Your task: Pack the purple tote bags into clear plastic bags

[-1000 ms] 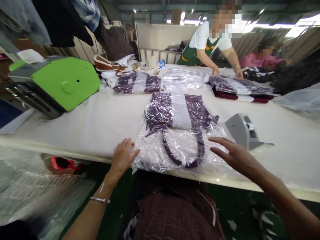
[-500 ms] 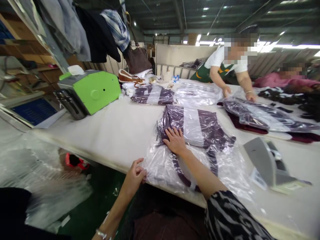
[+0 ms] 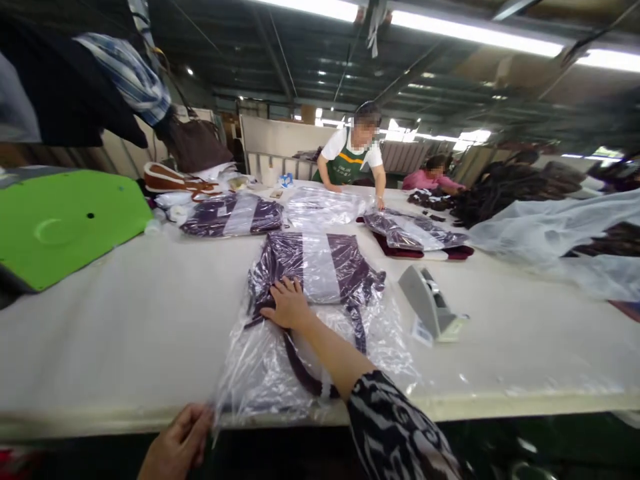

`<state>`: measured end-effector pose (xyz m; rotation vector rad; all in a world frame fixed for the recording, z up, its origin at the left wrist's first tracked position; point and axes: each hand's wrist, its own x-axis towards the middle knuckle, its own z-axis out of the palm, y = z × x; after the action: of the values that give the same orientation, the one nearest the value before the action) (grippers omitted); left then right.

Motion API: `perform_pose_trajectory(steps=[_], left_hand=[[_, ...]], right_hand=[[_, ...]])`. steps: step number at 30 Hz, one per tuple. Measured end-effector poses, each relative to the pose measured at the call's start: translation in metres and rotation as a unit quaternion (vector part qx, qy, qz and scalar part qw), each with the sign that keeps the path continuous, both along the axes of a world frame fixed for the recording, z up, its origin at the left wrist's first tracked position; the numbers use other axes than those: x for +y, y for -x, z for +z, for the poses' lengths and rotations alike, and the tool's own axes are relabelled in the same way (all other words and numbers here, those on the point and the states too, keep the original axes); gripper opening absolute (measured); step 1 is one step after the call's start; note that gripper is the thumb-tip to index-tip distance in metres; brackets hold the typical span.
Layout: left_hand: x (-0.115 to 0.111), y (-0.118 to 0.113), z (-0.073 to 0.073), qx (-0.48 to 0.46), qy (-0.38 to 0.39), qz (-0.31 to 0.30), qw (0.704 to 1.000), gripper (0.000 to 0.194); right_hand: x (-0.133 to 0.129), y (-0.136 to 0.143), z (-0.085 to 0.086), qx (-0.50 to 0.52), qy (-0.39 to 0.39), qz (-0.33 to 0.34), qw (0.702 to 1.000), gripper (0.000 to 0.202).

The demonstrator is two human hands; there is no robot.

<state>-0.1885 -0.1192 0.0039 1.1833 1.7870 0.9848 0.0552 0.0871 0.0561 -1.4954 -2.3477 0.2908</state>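
A dark purple garment [image 3: 345,257] lies folded inside a clear plastic bag [image 3: 250,380] at the front of the table, with a white strip [image 3: 320,273] down its middle. My right hand [image 3: 289,305] rests flat on the bagged garment's left part, fingers spread. At the table's front edge, my left hand [image 3: 180,440] is closed in a pinch on the bag's near left corner. A dark strap-like piece [image 3: 303,367] of the garment curves under the loose plastic, partly hidden by my right forearm.
A grey tape dispenser [image 3: 430,303] stands right of the bag. Other bagged garments [image 3: 233,215] lie farther back. A green machine [image 3: 70,223] is at the left. Across the white table [image 3: 150,320], a person in a green apron [image 3: 347,163] handles another bagged garment [image 3: 410,230].
My view has swung right. My left hand has gone from half-curled beside the bag to pinching its corner. My right hand stays flat on the garment.
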Motion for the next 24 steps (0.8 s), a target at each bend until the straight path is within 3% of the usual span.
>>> perform_pose_trajectory(steps=[4,6,7,9,11,13,16,19,21,24], left_hand=[[-0.014,0.013,0.010,-0.017,-0.004,0.029,0.999,0.060],[-0.022,0.014,0.008,0.037,-0.076,0.055,0.995,0.057],[-0.024,0.013,0.006,0.089,-0.124,0.057,0.987,0.061],[-0.023,0.006,0.001,0.208,-0.220,0.025,0.953,0.066],[-0.016,-0.003,0.000,0.294,-0.280,-0.041,0.913,0.043],[-0.006,-0.012,0.006,0.318,-0.311,-0.073,0.892,0.022],[0.004,-0.021,0.025,0.276,-0.315,-0.036,0.907,0.021],[0.004,-0.029,0.046,0.201,-0.312,0.017,0.928,0.023],[0.000,-0.035,0.056,0.177,-0.327,0.034,0.928,0.021],[-0.004,-0.046,0.063,0.177,-0.378,0.042,0.908,0.015]], right_hand=[[-0.019,-0.008,0.033,0.083,0.057,0.007,0.995,0.061],[-0.053,-0.012,0.048,0.189,0.030,0.037,0.981,0.042],[-0.075,-0.014,0.052,0.236,0.038,0.085,0.967,0.034],[-0.124,-0.014,0.054,0.277,0.139,0.205,0.928,0.028],[-0.168,-0.009,0.046,0.252,0.227,0.312,0.887,0.030],[-0.198,0.001,0.032,0.213,0.246,0.347,0.879,0.036],[-0.214,0.019,0.015,0.198,0.208,0.289,0.913,0.048],[-0.210,0.032,0.013,0.265,0.152,0.181,0.935,0.052],[-0.202,0.040,0.016,0.319,0.121,0.102,0.934,0.042],[-0.182,0.050,0.010,0.350,0.183,0.037,0.918,0.027]])
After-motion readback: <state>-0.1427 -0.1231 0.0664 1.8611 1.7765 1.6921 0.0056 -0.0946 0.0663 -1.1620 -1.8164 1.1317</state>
